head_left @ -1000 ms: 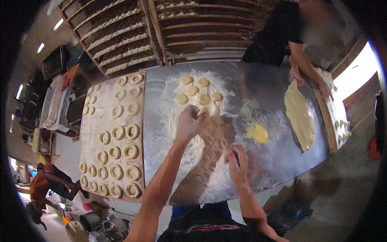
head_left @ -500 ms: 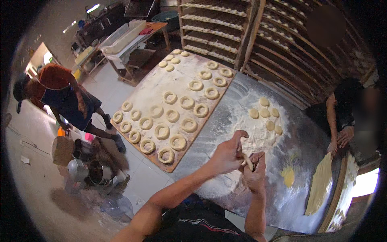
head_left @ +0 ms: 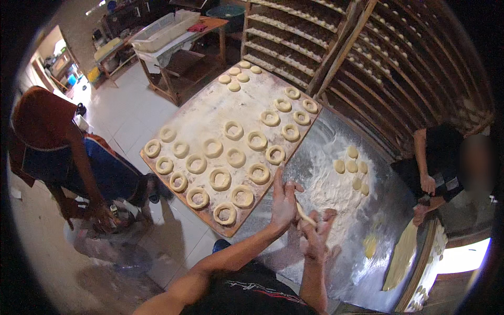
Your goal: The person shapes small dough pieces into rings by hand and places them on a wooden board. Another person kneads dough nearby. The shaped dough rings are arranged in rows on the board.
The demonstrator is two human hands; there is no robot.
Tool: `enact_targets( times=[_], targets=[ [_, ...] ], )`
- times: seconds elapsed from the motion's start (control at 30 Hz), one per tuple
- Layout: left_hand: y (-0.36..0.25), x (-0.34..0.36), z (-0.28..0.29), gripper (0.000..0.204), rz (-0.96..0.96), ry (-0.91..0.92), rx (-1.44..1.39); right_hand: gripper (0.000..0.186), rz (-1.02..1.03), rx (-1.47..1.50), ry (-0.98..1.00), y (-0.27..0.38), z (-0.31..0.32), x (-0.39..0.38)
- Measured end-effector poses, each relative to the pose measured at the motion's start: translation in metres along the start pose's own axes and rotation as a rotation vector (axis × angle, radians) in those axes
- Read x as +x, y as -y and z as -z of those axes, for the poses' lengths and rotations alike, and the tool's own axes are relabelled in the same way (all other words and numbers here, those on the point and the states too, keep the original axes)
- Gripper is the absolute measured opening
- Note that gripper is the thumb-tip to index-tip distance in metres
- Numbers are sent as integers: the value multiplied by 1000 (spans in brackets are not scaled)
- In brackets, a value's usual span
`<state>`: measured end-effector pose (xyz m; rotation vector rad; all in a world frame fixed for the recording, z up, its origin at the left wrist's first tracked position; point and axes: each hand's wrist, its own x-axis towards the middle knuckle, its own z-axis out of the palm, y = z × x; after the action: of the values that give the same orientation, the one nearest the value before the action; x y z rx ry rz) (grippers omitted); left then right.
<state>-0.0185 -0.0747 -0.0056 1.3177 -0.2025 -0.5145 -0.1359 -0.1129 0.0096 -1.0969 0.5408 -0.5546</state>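
Observation:
A pale, narrow piece of dough (head_left: 305, 216) stretches between my hands above the metal table (head_left: 344, 270). It shows nearly edge-on, so I cannot tell whether it is a ring or a strip. My left hand (head_left: 284, 203) grips its upper end close to the right edge of a floured wooden board (head_left: 202, 115). Lower and to the right, my right hand (head_left: 315, 237) closes on the other end, with some fingers raised. Several dough rings (head_left: 211, 179) lie spaced over the board. Several flat dough rounds (head_left: 351, 167) sit beside a patch of flour (head_left: 332, 190) on the metal.
At the right, a person's hand (head_left: 420, 212) touches a long dough sheet (head_left: 402, 254); a yellow smear (head_left: 370, 245) lies nearby. Racks of dough trays (head_left: 286, 47) line the back. Another person (head_left: 73, 157) bends at the left. Smaller dough rounds (head_left: 234, 87) lie at the board's far end.
My hands have moved left with the dough, toward the board. The person at the left has come nearer and bent down. The person at the right has lifted one hand off the dough sheet.

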Motion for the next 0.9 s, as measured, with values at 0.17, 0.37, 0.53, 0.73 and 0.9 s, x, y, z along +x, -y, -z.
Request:
enact_targets(
  times=[0.17,0.37,0.53,0.73,0.9],
  targets=[
    [12,-18,-2,43,-718,82,98,60,113,47,89,1,0,-15],
    [-8,-40,2,33,-1214,47,476,56,13,174,281,14,10,-33],
    [-7,-42,15,16,443,58,-431,41,-7,275,145,15,4,-31],
    [-11,-12,65,25,-756,249,-17,34,-120,172,314,-16,-32,9],
    [-29,24,114,42,-543,-70,409,31,72,-65,383,-49,-104,62]
  ],
)
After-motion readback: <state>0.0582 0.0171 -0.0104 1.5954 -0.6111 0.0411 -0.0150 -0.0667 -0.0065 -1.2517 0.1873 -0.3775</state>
